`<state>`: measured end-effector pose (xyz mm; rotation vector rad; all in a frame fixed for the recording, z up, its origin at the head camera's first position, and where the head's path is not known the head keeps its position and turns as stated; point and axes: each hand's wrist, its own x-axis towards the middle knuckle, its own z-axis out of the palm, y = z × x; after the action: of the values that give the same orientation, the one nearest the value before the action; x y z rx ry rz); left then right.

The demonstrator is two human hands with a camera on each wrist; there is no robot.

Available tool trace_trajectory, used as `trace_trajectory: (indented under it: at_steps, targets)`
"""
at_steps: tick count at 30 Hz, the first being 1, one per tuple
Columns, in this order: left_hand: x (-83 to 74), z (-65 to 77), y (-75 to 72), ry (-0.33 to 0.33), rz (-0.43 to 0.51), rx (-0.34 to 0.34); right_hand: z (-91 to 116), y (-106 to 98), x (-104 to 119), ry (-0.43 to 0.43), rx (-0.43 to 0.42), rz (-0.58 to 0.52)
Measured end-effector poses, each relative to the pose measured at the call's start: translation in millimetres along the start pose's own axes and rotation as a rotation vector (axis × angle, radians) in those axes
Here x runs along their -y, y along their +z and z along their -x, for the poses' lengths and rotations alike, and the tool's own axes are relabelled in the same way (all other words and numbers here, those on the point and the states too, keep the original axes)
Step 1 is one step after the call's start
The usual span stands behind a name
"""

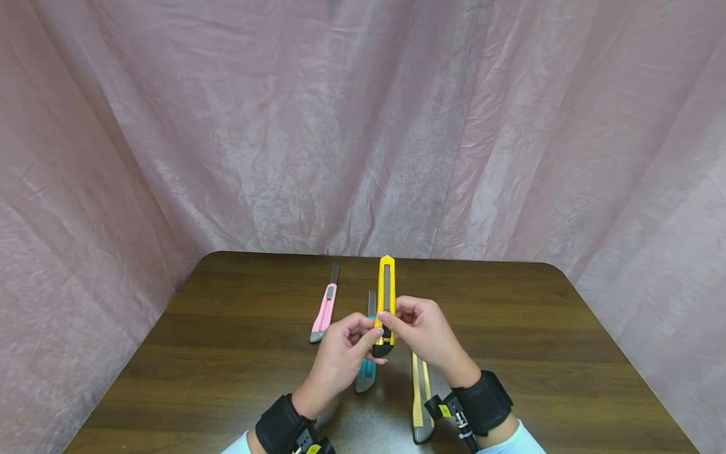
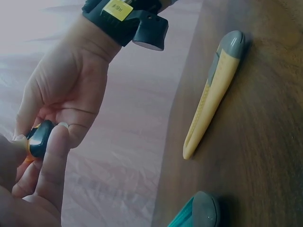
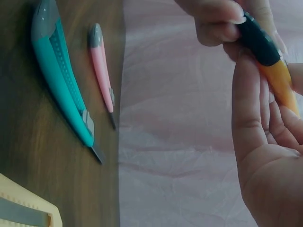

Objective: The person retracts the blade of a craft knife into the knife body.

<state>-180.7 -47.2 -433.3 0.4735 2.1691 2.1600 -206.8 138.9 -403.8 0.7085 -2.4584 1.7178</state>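
Yellow cutter point(image 1: 386, 291), lower centre of head view; left hand point(image 1: 342, 354) pinches near its lower end, right hand point(image 1: 426, 329) pinches mid-body, two-sided hold presumably for steadiness; contact behind it hard to tell

Pale pink curtain point(image 1: 340, 139), creased and with a faint sheen, fills the upper part of the head frame and both sides. Below it spreads a dark brown wood-grain counter point(image 1: 539, 353) with rounded far corners. On it, slightly left of the lower centre, lies a pink cutter point(image 1: 325, 309), its blade out toward the top of the frame and its grey end lower left. To its right, a teal cutter point(image 1: 365, 373), partly hidden, also shows its blade. Farther right, near the bottom edge, lies a cream-yellow cutter point(image 1: 418, 397) with a grey end.
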Motion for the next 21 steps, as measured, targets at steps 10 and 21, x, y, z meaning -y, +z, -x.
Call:
trace_trajectory:
  at_steps: [10, 21]
  targets:
    - [-1.6, 1.8, -1.7, -0.002, -0.036, 0.006, -0.2, -1.6, -0.5, 0.054, -0.01, 0.016]
    - [-1.8, 1.0, -0.8, 0.017, -0.028, -0.009, 0.5, -1.1, 0.9, -0.005, 0.021, -0.015]
